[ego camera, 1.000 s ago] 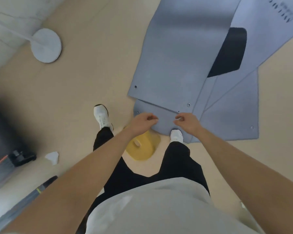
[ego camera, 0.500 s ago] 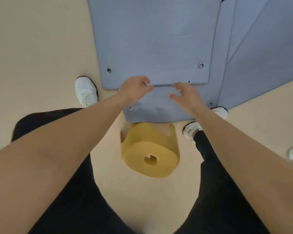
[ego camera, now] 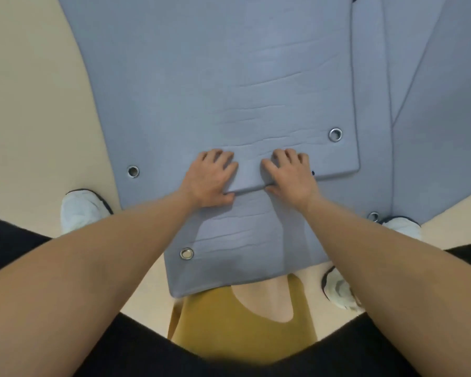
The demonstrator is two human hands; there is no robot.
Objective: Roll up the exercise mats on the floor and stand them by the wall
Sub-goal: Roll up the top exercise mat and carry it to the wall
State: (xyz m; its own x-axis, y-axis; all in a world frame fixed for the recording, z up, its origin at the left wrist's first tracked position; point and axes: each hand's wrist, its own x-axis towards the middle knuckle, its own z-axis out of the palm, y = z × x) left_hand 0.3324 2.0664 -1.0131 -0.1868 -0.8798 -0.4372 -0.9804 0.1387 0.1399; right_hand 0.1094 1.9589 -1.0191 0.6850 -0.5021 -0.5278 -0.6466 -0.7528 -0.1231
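We see several grey-blue mats overlapping flat on the beige floor (ego camera: 25,104). The top mat (ego camera: 215,77) is matte, with rounded corners, a metal eyelet (ego camera: 335,134) near each of its near corners, and shallow creases running across its width. Its near edge is raised a little off the second mat (ego camera: 242,240) beneath it, which has the same colour, the same creases and its own eyelets. Further mats of that colour lie at an angle on the right.

The left hand (ego camera: 210,180) and right hand (ego camera: 290,175) sit side by side at the middle of that raised edge. Both grasp it, with fingers curled over the top surface and thumbs tucked under (the edge bows up between them).

A yellow foam piece (ego camera: 215,322) lies on the floor, touching the second mat's near end, and a white shoe (ego camera: 79,210) stands just beside the top mat's left corner
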